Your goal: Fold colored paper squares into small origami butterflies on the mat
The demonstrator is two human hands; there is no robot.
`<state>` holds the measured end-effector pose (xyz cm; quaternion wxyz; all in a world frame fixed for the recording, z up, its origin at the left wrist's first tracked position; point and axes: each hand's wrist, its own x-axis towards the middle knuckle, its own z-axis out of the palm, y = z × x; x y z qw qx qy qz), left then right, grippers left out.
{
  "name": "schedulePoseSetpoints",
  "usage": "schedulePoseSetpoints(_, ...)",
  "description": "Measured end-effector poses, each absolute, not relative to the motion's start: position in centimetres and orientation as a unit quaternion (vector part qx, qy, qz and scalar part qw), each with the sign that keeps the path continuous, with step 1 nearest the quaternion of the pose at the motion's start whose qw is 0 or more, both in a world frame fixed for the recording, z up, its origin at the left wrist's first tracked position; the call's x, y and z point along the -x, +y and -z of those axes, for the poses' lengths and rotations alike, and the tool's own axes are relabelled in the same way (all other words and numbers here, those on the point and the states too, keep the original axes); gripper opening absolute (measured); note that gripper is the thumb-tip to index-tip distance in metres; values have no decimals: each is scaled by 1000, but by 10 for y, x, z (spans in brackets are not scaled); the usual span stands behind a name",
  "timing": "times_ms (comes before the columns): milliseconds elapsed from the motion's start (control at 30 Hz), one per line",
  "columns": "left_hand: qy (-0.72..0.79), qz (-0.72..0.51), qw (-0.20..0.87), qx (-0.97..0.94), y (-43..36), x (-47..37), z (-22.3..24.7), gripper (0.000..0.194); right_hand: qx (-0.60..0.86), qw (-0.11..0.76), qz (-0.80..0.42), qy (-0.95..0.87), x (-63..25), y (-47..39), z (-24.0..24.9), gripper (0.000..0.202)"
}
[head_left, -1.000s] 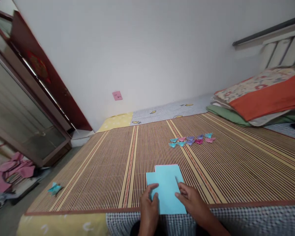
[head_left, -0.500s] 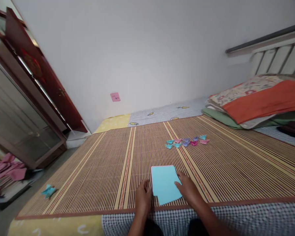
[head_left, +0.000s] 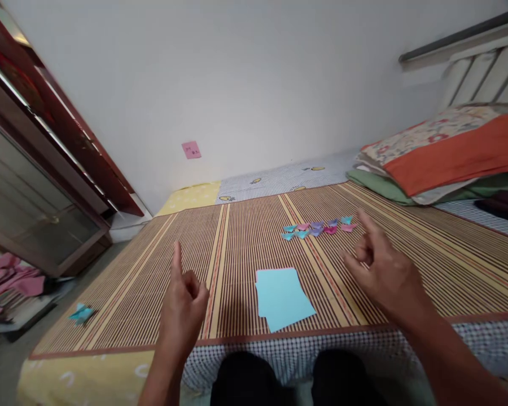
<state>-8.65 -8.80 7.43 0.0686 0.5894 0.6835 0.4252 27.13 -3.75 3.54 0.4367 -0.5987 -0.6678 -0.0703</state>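
Note:
My left hand (head_left: 182, 310) is raised over the mat, left of the paper, with its index finger stretched out and the other fingers curled. It holds nothing. My right hand (head_left: 385, 270) is lifted on the other side, index finger and thumb spread apart, also without anything in it. Between them a loose stack of light blue paper sheets (head_left: 281, 299) lies near the mat's front edge, with a pink edge showing beneath. Beyond it, several small folded paper pieces (head_left: 316, 228) in blue, pink and purple stand in two rows, the right index fingertip being nearest their right end.
A striped woven mat (head_left: 186, 225) covers the bed. One folded blue paper piece (head_left: 82, 313) sits at its front left. Folded bedding (head_left: 449, 152) is piled at the right by a radiator (head_left: 486, 73). A pink note (head_left: 191, 150) hangs on the wall.
Both hands have left the paper stack and moved apart, left hand to the left, right hand up and right. The sheets now lie slightly fanned. The camera view has shifted a little.

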Motion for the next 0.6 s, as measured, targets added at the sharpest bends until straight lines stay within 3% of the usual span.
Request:
schedulePoseSetpoints(67, 712, -348, -35, -609, -86, 75, -74, 97, 555, 479, 178, -656, -253, -39, -41, 73)
schedulePoseSetpoints(133, 744, -249, -91, -613, -73, 67, -58, 91, 532, 449, 219, -684, -237, -29, -30, 74)
schedulePoseSetpoints(267, 773, -53, -54, -630, -36, 65, -9, 91, 631, 232, 132, -728, -226, 2, 13, 83)
schedulePoseSetpoints(367, 774, -26, -28, -632, -21, 68, 13, 90, 641, 193, 106, -736, -227, 14, 35, 83)
schedulePoseSetpoints(600, 778, -38, -19, -626, -18, 78, 18, 89, 644, 192, 78, -737, -228, 15, 39, 79)
